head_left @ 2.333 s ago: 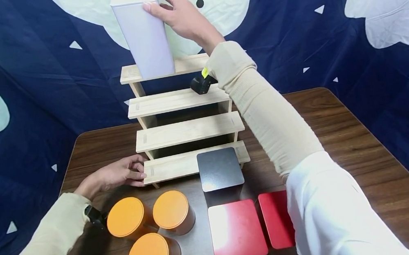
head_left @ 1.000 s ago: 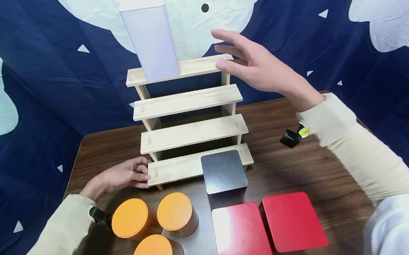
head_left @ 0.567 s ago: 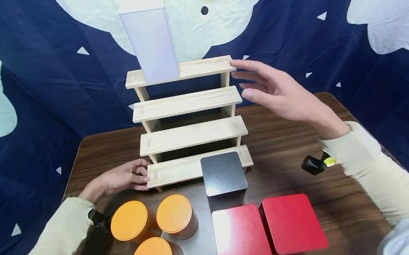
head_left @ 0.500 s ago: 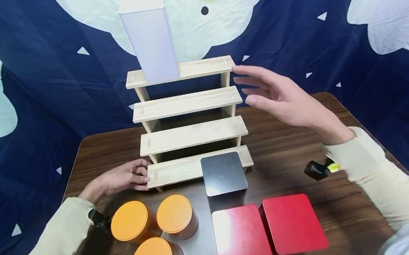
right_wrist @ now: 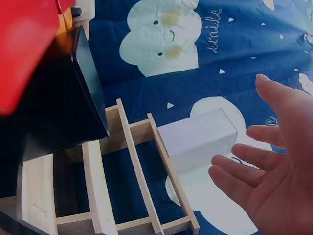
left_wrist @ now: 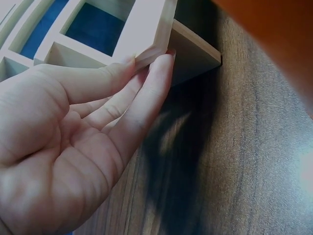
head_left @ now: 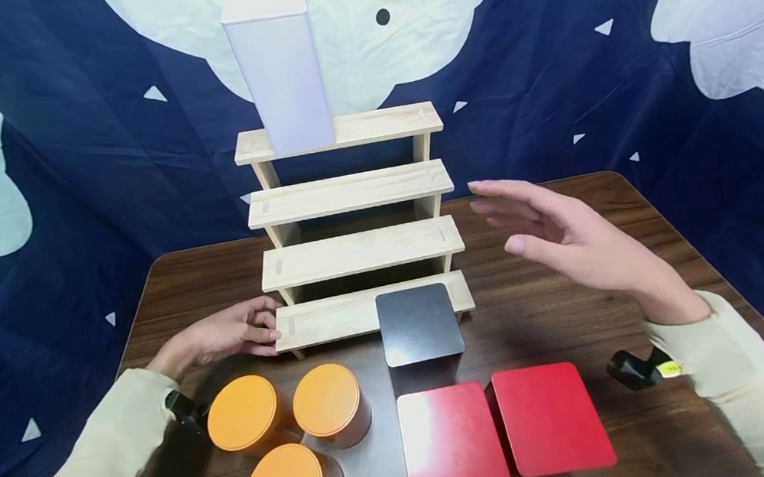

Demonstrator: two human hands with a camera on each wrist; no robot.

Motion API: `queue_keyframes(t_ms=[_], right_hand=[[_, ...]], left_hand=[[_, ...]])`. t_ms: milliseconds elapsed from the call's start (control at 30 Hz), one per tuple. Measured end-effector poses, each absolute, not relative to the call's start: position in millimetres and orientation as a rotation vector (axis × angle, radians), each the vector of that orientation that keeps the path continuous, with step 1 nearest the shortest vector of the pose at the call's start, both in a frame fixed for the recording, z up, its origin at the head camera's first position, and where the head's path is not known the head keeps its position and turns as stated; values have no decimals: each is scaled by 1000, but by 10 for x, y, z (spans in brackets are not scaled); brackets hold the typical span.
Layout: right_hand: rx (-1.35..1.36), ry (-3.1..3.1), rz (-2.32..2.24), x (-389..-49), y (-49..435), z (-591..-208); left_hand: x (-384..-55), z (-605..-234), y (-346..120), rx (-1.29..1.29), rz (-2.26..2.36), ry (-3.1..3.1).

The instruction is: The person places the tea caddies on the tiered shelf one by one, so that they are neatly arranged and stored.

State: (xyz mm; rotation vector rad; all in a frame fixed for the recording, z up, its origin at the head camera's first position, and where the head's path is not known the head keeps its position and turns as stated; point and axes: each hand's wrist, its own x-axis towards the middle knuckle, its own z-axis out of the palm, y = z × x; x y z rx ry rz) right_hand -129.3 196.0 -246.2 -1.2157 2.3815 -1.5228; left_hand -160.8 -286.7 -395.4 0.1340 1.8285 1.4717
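Observation:
My left hand [head_left: 232, 333] pinches the left end of the lowest step of a pale wooden tiered shelf [head_left: 362, 252]. In the left wrist view the thumb [left_wrist: 105, 81] lies against the step's corner, with fingers beneath it. On the top step, toward its left end, a tall white box [head_left: 284, 79] stands upright. My right hand [head_left: 575, 239] hangs in the air right of the shelf, fingers extended and holding nothing. A black square-topped tin [head_left: 419, 325] stands in front of the lowest step, overlapping its right part in the head view.
Two red square tins [head_left: 453, 443] stand side by side at the front of the dark wooden table [head_left: 531, 209]. Several orange round tins [head_left: 243, 413] cluster at front left, near the left forearm. A navy cloth [head_left: 513, 95] with white clouds hangs behind.
My right hand has let go of the white box on the top step and moved right and down, away from the shelf. The left hand keeps its grip on the lowest step.

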Motion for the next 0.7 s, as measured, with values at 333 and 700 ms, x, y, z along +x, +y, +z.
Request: queue_keyframes(t_ms=[333, 700], right_hand=[[-1385, 2329, -1476, -1027, 2167, -2641], [-1318, 2443, -1382, -669, 2405, -2825]], left_hand=[[-1626, -3973, -2860, 143, 1472, 1814], [-1626, -3968, -2861, 142, 1479, 1814]])
